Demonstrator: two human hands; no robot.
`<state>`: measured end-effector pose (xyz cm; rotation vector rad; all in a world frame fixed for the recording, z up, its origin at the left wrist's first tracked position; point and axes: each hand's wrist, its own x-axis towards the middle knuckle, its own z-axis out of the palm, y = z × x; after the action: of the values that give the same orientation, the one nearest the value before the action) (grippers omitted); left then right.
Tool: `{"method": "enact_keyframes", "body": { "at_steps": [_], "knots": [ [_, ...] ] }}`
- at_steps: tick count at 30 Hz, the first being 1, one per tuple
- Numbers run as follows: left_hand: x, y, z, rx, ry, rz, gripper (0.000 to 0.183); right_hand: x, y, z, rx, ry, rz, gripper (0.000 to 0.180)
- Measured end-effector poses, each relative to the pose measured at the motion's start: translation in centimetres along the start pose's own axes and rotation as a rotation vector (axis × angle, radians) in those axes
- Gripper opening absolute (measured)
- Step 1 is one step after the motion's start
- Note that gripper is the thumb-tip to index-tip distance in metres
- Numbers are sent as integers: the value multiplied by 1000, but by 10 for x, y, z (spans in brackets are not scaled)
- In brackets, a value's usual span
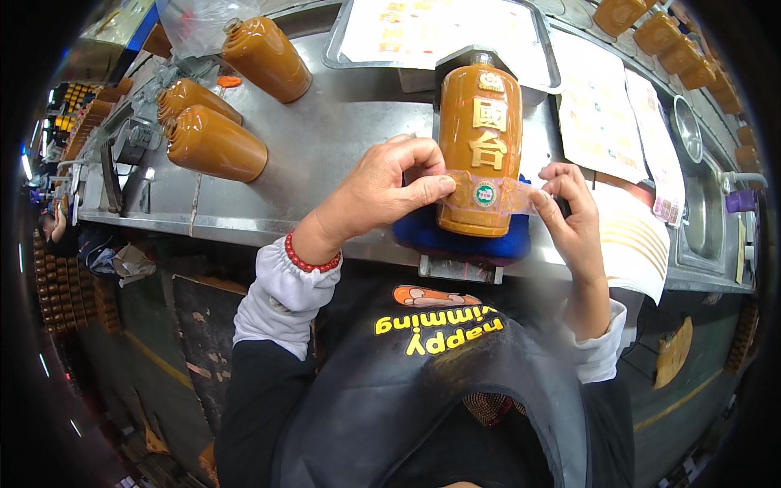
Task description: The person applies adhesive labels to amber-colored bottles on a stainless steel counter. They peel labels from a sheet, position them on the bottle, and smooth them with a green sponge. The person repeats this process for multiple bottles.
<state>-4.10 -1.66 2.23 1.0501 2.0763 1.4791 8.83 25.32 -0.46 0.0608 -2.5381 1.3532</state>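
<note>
A glazed amber-brown bottle (457, 134) with raised gold characters lies on a blue cloth pad (406, 229), its neck pointing away from me. Across its lower body stretches a clear film strip (517, 194) with gold print and a round green emblem. My left hand (390, 183) pinches the strip's left end between thumb and forefinger, against the bottle's side. At the right, my right hand (567, 213) pinches the other end, a little off the bottle. A dark angular holder (448, 61) sits behind the bottle's neck.
Brown bottles (219, 146) stand on the steel table (348, 134) at the left. Behind the bottle is a metal tray (334, 52) holding a printed sheet (451, 27). More printed sheets (601, 110) lie at the right, near a steel sink (701, 219). A person's arm (59, 224) shows at far left.
</note>
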Motion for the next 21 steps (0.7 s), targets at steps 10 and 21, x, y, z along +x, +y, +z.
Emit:
{"method": "enact_keyframes", "body": {
  "at_steps": [10,21],
  "knots": [
    [-11,-16,12,153,199,26,35,-3,-56,11,326,197,48,37],
    [-20,-25,27,-15,258,16,67,-6,-46,22,125,219,-69,26]
  ]
}}
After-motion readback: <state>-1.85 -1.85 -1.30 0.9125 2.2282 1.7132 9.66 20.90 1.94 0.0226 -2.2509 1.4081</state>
